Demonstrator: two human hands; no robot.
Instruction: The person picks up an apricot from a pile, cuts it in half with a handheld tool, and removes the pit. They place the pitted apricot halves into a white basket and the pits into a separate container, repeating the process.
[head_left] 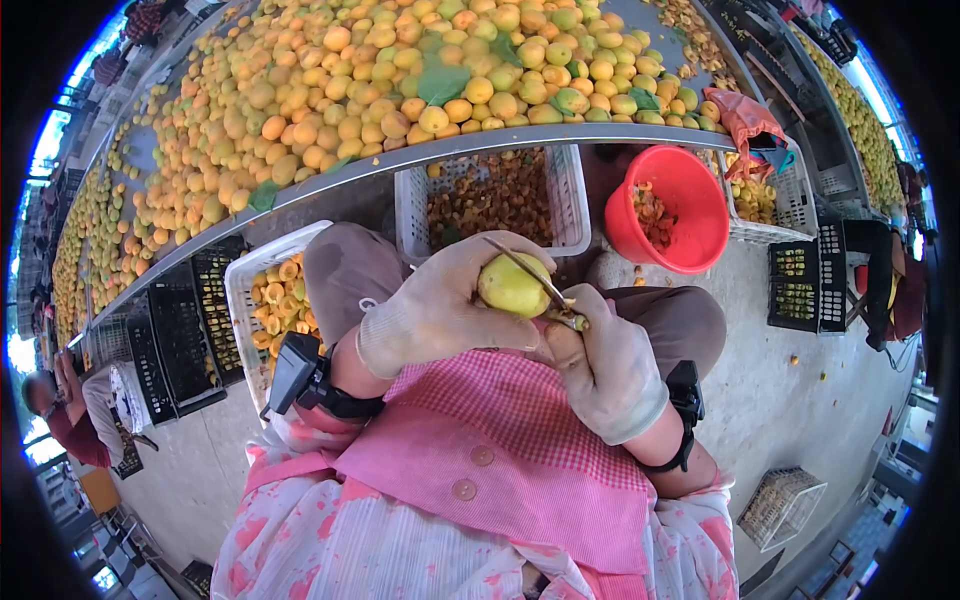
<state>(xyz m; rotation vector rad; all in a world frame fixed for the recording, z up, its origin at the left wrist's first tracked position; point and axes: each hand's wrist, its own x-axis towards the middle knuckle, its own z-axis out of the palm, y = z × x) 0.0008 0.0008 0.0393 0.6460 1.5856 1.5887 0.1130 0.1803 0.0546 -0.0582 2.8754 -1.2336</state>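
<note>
My left hand (445, 305), in a pale work glove, is wrapped round a yellow-green fruit (514, 286) above my lap. A thin knife (525, 268) lies slanted across the fruit's upper right side. The knife's handle end sits in my gloved right hand (612, 365), whose fingers are closed on it just right of the fruit. Small brownish bits cling near the handle and my right fingertips. Both hands are close together, over the pink checked apron (500, 410).
Ahead, a metal table (400, 155) bears a heap of orange and green fruit. Below it stand a white crate (408, 215) of dark scraps and a red bucket (690, 225). A white crate (240, 300) of halved fruit is left of my knee. Other people sit at both sides.
</note>
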